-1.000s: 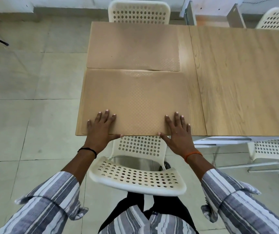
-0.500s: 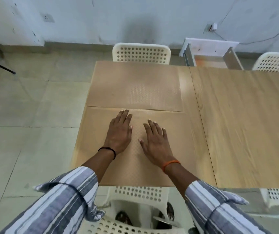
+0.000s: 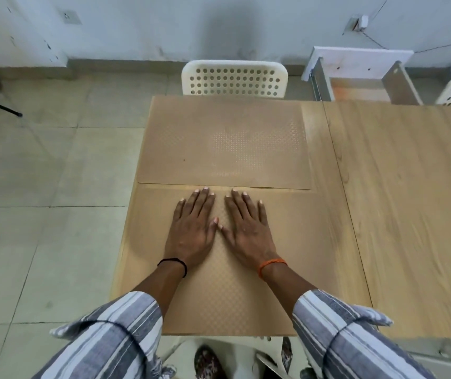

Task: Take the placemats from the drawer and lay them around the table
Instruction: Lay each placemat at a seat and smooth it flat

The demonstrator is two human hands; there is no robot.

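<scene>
A view from above of two hands lying flat on a tan placemat on a wooden table. The left hand (image 3: 191,228) and the right hand (image 3: 247,228) rest palm down side by side, fingers straight and slightly spread, pointing away from the person. The two thumb tips nearly meet between the hands; whether they touch cannot be told. Neither hand grips anything.

The near placemat (image 3: 246,296) lies under both palms, its near edge at the table's near edge between the two striped sleeves (image 3: 115,332). Its textured surface carries a pattern of small dots. Just beyond the fingertips its far edge meets a second placemat (image 3: 224,143) of the same tan colour, which lies flat past the hands and runs to the far edge of the table. The two mats sit edge to edge, possibly overlapping slightly.

The left wrist wears a black band (image 3: 173,262) and the right wrist an orange band (image 3: 272,265). Bare wooden table (image 3: 399,203) stretches well to the right of the right hand. Beyond the far mat stands a white chair with a holed back (image 3: 233,77). To the right of that chair, an open white drawer (image 3: 361,77) sticks out past the table's far edge. Pale floor tiles (image 3: 55,187) lie to the left of the left hand
</scene>
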